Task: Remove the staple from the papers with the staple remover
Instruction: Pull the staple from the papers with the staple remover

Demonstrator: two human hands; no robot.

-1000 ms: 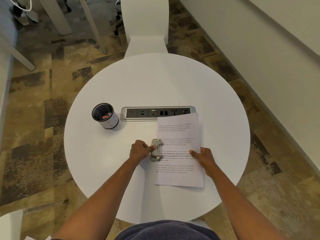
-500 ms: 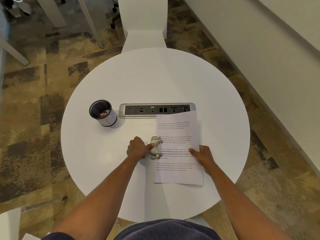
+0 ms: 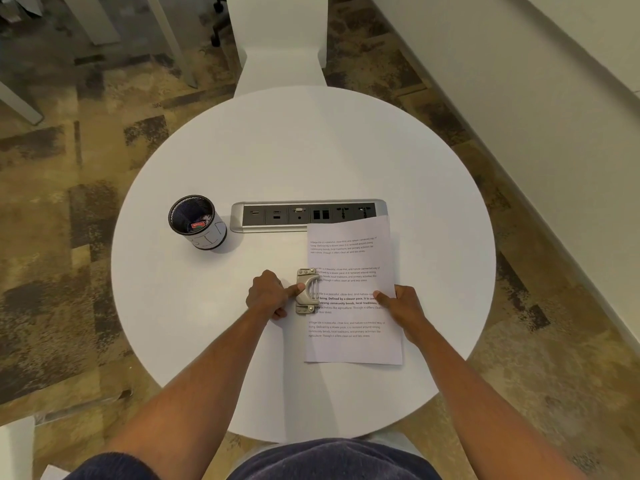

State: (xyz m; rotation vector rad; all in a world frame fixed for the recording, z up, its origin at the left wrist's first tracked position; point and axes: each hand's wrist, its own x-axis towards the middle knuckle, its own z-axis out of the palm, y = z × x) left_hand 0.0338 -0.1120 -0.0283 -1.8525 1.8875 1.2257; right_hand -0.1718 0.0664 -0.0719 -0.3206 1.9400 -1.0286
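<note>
Printed papers (image 3: pixel 349 344) lie on the round white table (image 3: pixel 207 323), a little right of centre. A grey metal staple remover (image 3: pixel 306 291) sits over the papers' left edge at mid-height. My left hand (image 3: pixel 268 294) is beside it on the left, fingers curled, with the index finger pressing on the tool's handle. My right hand (image 3: pixel 401 303) rests on the papers' right edge and presses them down with the fingertips. The staple itself is hidden under the tool.
A black mesh pen cup (image 3: pixel 197 221) with a small red item inside stands at the left. A socket strip (image 3: pixel 308 214) is set into the table behind the papers, whose top edge overlaps it. A white chair (image 3: pixel 280 39) stands across the table.
Both hands, the tool and the papers keep the same places on the table. Only the camera view shifts slightly.
</note>
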